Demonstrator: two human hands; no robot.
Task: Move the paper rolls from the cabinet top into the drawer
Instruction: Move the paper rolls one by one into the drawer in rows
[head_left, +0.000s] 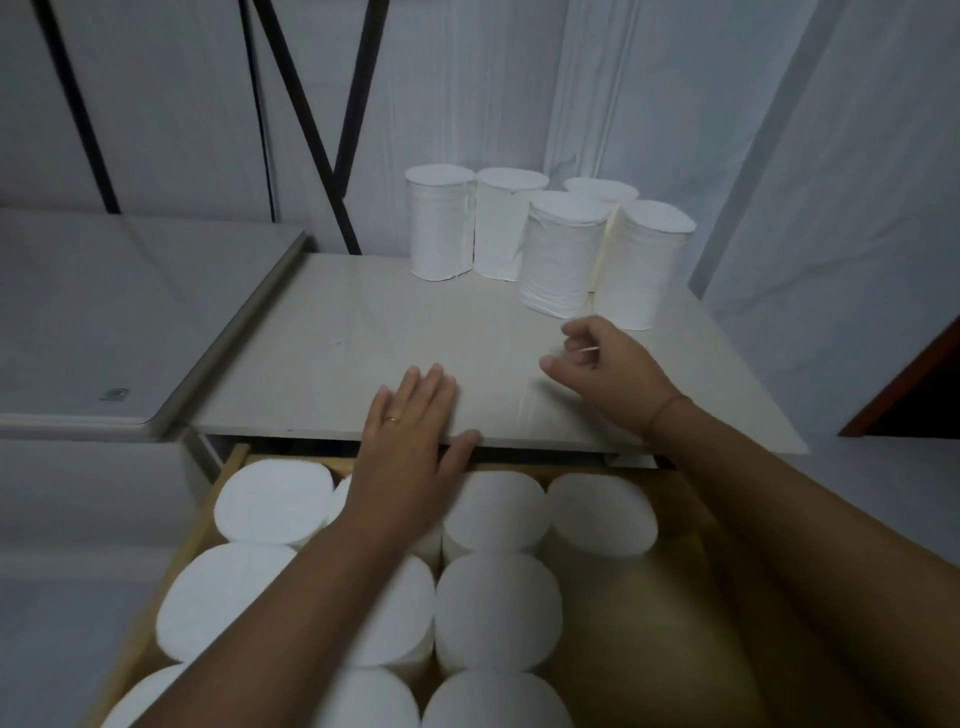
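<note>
Paper rolls (561, 249) upright just beyond right grip (602, 364), loosely curled, empty | left grip (415, 421) flat on cabinet top (337, 332)

Count of things

Paper rolls up on cabinet top (363, 338): 5 (563, 254)
Paper rolls in drawer (207, 525): approx 10 show (496, 613), a few partly hid by an arm
Hands: 2, left hand (410, 441) & right hand (608, 369)
Drawer: 1
Ring (392, 419): 1

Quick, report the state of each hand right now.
Left hand: open, flat on the cabinet top.
Right hand: open, fingers loosely curled, holding nothing.
</note>
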